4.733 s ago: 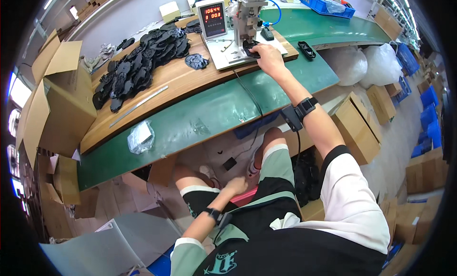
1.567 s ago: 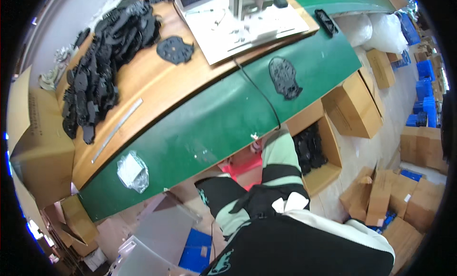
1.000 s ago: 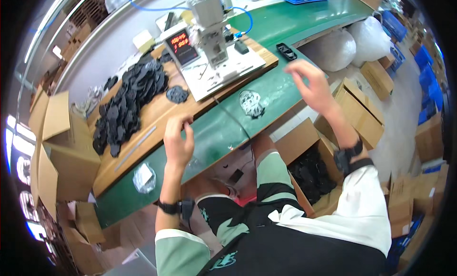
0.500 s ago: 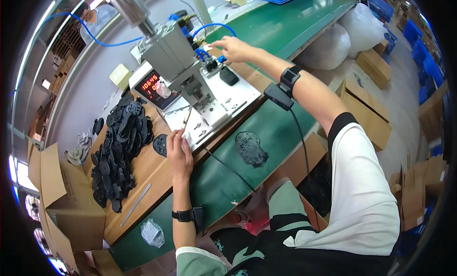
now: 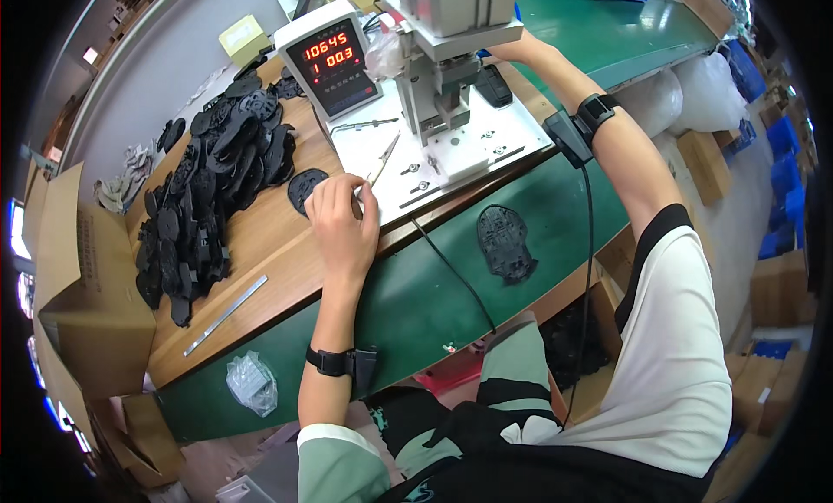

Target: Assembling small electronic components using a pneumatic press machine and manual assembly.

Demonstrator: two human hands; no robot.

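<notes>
My left hand rests at the front left edge of a white machine base plate. Its fingers are curled around the near end of slim tweezers, whose tips point up over the plate. A grey metal press stands on that plate. My right hand reaches behind the press head, which hides its fingers. Close below it, a dark rounded device lies on the plate. One black plastic shell is beside my left hand; another black shell lies nearer me on the green mat.
A lit counter box stands left of the press. Farther left is a heap of black plastic parts, with a metal ruler and an open carton. A clear plastic bag lies at front left. Black cables cross the mat.
My view has shifted, bringing the press and counter box closer. My right hand, earlier visible with a finger extended beside the blue fittings, is now partly behind the press. My left hand stays at the tweezers.
</notes>
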